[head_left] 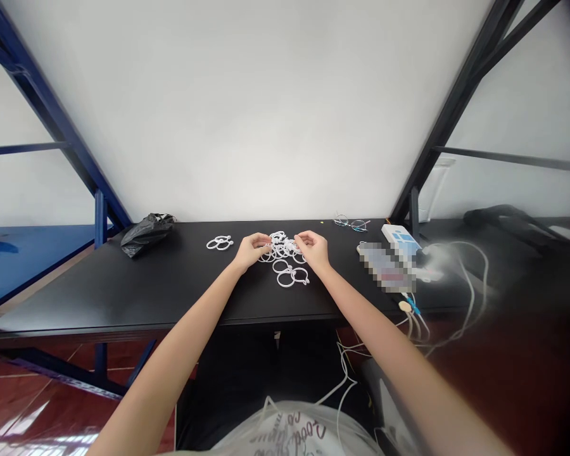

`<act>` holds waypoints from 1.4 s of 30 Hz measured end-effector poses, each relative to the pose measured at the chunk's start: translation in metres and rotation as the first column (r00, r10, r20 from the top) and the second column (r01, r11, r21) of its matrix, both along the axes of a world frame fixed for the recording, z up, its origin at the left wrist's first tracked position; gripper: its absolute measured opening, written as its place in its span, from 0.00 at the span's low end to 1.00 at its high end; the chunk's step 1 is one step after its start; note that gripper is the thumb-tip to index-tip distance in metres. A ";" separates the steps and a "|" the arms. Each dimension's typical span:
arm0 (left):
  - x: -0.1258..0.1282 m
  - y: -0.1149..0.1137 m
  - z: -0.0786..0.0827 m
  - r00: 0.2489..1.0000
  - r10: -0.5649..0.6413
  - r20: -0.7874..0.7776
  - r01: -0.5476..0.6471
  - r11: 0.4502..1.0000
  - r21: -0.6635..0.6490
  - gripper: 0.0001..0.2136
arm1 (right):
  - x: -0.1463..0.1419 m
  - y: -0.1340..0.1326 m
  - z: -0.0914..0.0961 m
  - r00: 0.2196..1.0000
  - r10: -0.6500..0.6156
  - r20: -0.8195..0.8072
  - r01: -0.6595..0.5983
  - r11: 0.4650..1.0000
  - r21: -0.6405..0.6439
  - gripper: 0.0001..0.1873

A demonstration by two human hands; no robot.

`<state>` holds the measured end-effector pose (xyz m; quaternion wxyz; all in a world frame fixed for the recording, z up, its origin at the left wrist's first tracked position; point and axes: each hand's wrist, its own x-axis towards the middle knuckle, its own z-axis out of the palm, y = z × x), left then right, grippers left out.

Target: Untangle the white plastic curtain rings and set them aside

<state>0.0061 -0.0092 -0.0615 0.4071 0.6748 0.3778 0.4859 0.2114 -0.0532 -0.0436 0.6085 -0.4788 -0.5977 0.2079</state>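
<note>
A heap of white plastic rings (283, 254) lies in the middle of a black table (180, 285). My left hand (253, 247) rests at the heap's left side, fingers curled and pinching a ring. At the heap's right side my right hand (313, 247) pinches a ring too. Both hands meet over the top of the heap. A small separate cluster of white rings (220, 242) lies to the left of my left hand.
A crumpled black plastic bag (146, 233) sits at the table's back left. Glasses (351, 223), a white device (401, 239) and white cables (465, 278) are at the right. A clear plastic bag (294, 434) lies near my lap. Blue and black shelf frames flank the table.
</note>
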 end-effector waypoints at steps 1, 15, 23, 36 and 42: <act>0.000 0.000 0.000 1.000 -0.006 0.003 0.006 1.000 -0.005 0.15 | 0.000 0.000 0.000 1.000 -0.001 0.004 0.001 1.000 0.004 0.11; 0.003 -0.007 0.001 0.984 0.053 -0.172 -0.026 0.987 0.158 0.08 | 0.000 0.002 -0.003 0.997 -0.014 0.076 0.011 0.999 0.047 0.11; -0.006 -0.017 0.015 0.905 0.158 -0.394 -0.022 0.944 0.330 0.05 | -0.002 -0.001 0.001 0.993 -0.007 0.115 0.000 0.998 0.062 0.11; -0.005 -0.018 0.013 0.869 0.061 -0.491 0.074 0.965 0.252 0.05 | -0.004 -0.005 0.003 0.989 0.022 0.146 -0.033 0.997 0.072 0.10; -0.006 -0.016 0.013 0.898 0.036 -0.438 0.064 0.975 0.211 0.05 | -0.004 -0.005 0.004 0.994 0.028 0.108 -0.034 0.998 0.055 0.10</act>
